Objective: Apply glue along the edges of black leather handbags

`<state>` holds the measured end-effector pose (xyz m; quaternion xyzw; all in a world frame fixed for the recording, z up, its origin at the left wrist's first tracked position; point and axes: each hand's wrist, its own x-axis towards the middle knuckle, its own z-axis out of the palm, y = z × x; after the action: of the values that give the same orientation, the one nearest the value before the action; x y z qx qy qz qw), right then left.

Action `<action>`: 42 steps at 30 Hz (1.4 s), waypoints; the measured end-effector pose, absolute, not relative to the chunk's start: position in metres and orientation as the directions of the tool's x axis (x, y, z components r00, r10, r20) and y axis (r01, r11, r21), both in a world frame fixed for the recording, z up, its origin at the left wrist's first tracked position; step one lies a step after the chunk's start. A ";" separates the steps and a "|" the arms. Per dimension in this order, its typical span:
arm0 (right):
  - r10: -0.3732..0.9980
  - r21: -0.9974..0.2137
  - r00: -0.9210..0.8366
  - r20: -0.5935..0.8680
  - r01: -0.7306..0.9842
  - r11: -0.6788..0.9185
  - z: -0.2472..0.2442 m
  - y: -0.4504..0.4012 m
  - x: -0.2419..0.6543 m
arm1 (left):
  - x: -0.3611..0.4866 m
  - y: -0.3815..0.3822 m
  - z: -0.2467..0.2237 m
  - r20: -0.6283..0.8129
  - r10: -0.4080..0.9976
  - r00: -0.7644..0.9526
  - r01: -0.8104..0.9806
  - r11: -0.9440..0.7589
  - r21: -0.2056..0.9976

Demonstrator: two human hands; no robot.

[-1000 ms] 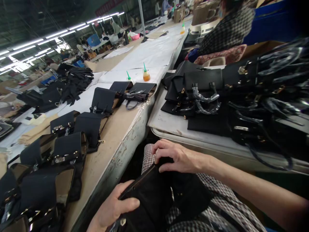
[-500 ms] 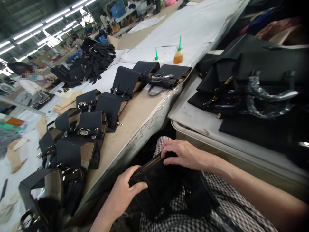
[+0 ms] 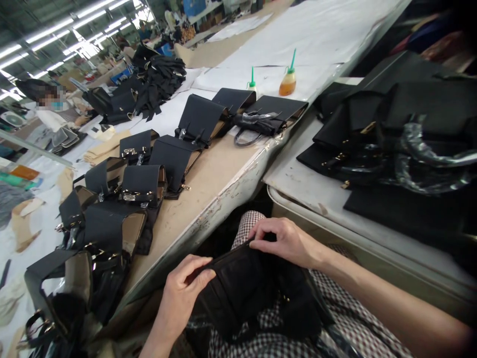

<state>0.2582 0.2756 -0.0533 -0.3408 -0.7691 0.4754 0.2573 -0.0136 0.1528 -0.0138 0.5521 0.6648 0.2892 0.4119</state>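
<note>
A black handbag (image 3: 242, 283) lies across my lap on checked cloth, its upper edge running between my two hands. My left hand (image 3: 182, 288) pinches the left end of that edge between thumb and fingers. At the other end, my right hand (image 3: 285, 241) grips the edge, thumb and fingertips pressed together. Small gold-coloured metal bits show on the bag's right part. Clear plastic wrap shows by its lower right. The bag's underside is hidden.
Several black bags (image 3: 143, 181) stand along the worktable (image 3: 208, 189) on my left. Two green-tipped bottles (image 3: 287, 82) stand farther back. More black bags with plastic-wrapped handles (image 3: 413, 149) lie on the right-hand table (image 3: 298, 174). A person (image 3: 55, 117) sits at far left.
My left hand has shifted slightly left, its thumb now up at the bag's edge. My right fingers have closed into a pinch. The bag's edge looks flatter, and the view has turned a little.
</note>
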 end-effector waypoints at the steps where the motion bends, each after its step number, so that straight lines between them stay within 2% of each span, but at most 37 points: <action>1: 0.777 -0.902 -0.625 0.077 0.288 0.321 -0.054 0.274 0.258 | -0.014 0.154 -0.014 -0.217 0.976 -0.030 0.516 0.202 0.833; 8: 0.838 -0.806 -0.540 0.072 0.464 0.368 -0.058 0.261 0.256 | -0.004 0.159 -0.010 -0.166 0.984 0.072 0.623 0.086 0.777; 13: 0.876 -0.781 -0.478 0.065 0.522 0.342 -0.057 0.255 0.255 | 0.002 0.170 -0.006 -0.224 0.972 0.077 0.644 0.123 0.755; 19: 0.887 -0.792 -0.455 0.072 0.515 0.328 -0.056 0.250 0.249 | 0.024 0.210 0.005 -0.408 0.874 0.264 0.709 0.111 0.696; 24: 0.846 -0.837 -0.527 0.087 0.422 0.349 -0.052 0.258 0.261 | 0.048 0.232 0.004 -0.377 0.866 0.328 0.802 -0.045 0.595; 29: 0.808 -0.886 -0.584 0.079 0.331 0.325 -0.049 0.263 0.288 | 0.044 0.228 -0.002 -0.407 0.865 0.295 0.774 0.034 0.633; 34: 0.861 -0.908 -0.508 0.017 0.352 0.226 -0.051 0.259 0.291 | 0.039 0.222 -0.004 -0.443 0.848 0.292 0.741 0.093 0.665; 42: 0.922 -0.910 -0.387 -0.033 0.392 0.132 -0.052 0.253 0.284 | 0.039 0.220 -0.004 -0.425 0.852 0.305 0.740 0.069 0.670</action>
<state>0.2840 0.2533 -0.0518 -0.4726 -0.6950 0.4588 0.2884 0.0386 0.2196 -0.0040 0.6791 0.5859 0.0643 0.4374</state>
